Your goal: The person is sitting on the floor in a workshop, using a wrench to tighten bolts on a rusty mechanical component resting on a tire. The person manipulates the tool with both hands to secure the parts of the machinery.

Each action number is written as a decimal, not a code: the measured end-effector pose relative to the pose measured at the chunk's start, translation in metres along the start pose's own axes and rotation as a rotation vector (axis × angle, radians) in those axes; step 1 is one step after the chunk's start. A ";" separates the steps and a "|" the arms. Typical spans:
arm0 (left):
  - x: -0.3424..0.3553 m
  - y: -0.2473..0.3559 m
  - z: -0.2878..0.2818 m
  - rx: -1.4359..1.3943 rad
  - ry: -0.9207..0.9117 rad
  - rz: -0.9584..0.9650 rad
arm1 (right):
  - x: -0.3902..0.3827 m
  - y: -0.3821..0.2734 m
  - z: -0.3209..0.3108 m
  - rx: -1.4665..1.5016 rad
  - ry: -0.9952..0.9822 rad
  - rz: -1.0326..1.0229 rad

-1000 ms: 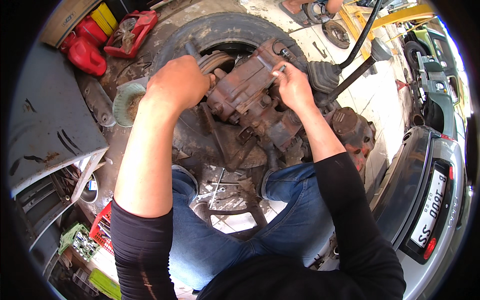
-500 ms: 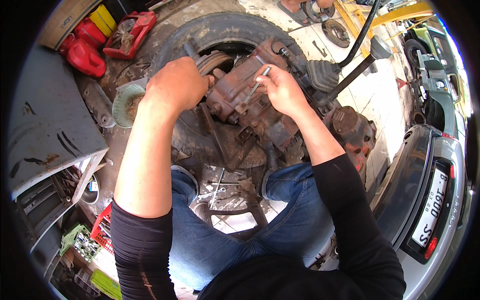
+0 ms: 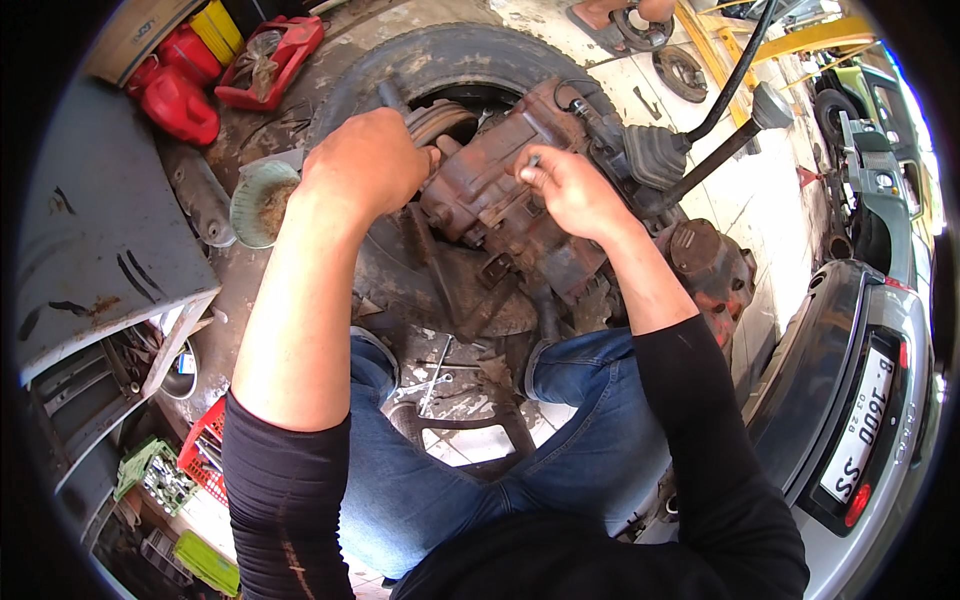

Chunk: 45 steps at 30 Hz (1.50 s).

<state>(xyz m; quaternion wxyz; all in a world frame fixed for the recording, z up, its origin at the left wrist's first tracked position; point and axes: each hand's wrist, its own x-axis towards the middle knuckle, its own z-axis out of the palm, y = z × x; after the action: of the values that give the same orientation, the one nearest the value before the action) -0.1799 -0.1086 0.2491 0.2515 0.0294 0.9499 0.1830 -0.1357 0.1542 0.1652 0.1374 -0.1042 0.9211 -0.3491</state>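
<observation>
A rusty reddish gearbox housing lies across an old tyre in front of me. My left hand grips the housing's left end, beside a round flange. My right hand rests on top of the housing, its fingertips pinched on a small metal piece like a bolt or tool tip. A gear lever with a black rubber boot sticks out to the right. My knees in blue jeans straddle the tyre.
Red fuel cans and a red tray sit at the upper left. A grey panel lies at left, and a round wire brush beside the tyre. A grey car's rear stands at right. Spanners lie between my knees.
My right hand has slid left along the top of the housing with the small metal piece. My left hand has stayed on the left end.
</observation>
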 end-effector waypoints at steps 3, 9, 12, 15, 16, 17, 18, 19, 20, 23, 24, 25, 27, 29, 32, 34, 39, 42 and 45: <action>-0.002 -0.002 0.003 -0.008 0.014 0.000 | 0.004 -0.007 -0.008 -0.073 0.054 0.148; 0.000 -0.001 0.000 -0.003 0.008 0.001 | 0.006 0.003 -0.002 -0.106 0.086 0.077; -0.001 -0.003 0.004 -0.006 0.016 0.005 | 0.003 -0.006 0.002 -0.131 0.087 0.100; 0.001 -0.001 0.001 -0.002 0.012 0.012 | 0.000 0.000 0.010 -0.019 0.154 -0.013; 0.001 -0.001 0.001 -0.001 0.003 0.007 | 0.002 -0.002 0.008 -0.065 0.157 0.045; -0.001 -0.002 0.002 -0.004 0.002 -0.002 | 0.004 -0.005 0.004 -0.111 0.161 0.103; -0.002 -0.002 0.002 -0.007 0.001 -0.011 | 0.005 -0.007 0.003 -0.157 0.164 0.161; -0.002 -0.001 0.002 -0.010 0.004 -0.016 | 0.005 -0.006 0.009 -0.076 0.180 0.113; -0.002 -0.001 0.001 -0.009 0.001 -0.015 | 0.000 -0.005 0.014 -0.099 0.172 0.019; -0.002 -0.002 0.001 -0.002 -0.008 -0.017 | 0.000 -0.012 0.011 -0.120 0.166 0.056; -0.003 -0.003 0.000 0.002 -0.007 -0.016 | 0.003 -0.015 0.003 -0.180 0.152 0.146; -0.003 -0.001 -0.002 0.003 -0.003 -0.010 | 0.002 -0.010 0.005 -0.159 0.187 0.115; -0.002 -0.001 0.001 -0.003 0.005 -0.006 | -0.001 -0.003 0.016 -0.008 0.204 0.000; -0.001 -0.002 0.002 -0.004 0.008 -0.005 | -0.001 -0.007 0.017 0.016 0.231 0.050; -0.002 -0.003 0.001 -0.001 0.010 -0.006 | 0.006 -0.008 0.009 -0.133 0.233 0.108; -0.003 -0.003 0.002 0.006 0.013 -0.017 | 0.000 -0.015 0.012 -0.074 0.166 0.148; -0.004 -0.001 -0.001 0.000 0.003 -0.017 | -0.002 -0.014 0.020 0.004 0.173 0.099; -0.003 0.003 -0.001 -0.005 -0.003 -0.017 | -0.014 -0.002 0.048 0.041 0.170 -0.089; -0.003 -0.004 -0.001 -0.010 0.001 -0.028 | -0.010 -0.034 0.031 -0.064 0.190 0.020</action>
<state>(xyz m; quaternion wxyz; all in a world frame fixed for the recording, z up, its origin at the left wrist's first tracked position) -0.1774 -0.1132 0.2500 0.2538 0.0149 0.9494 0.1845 -0.1126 0.1131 0.1678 0.0493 -0.0657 0.9417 -0.3264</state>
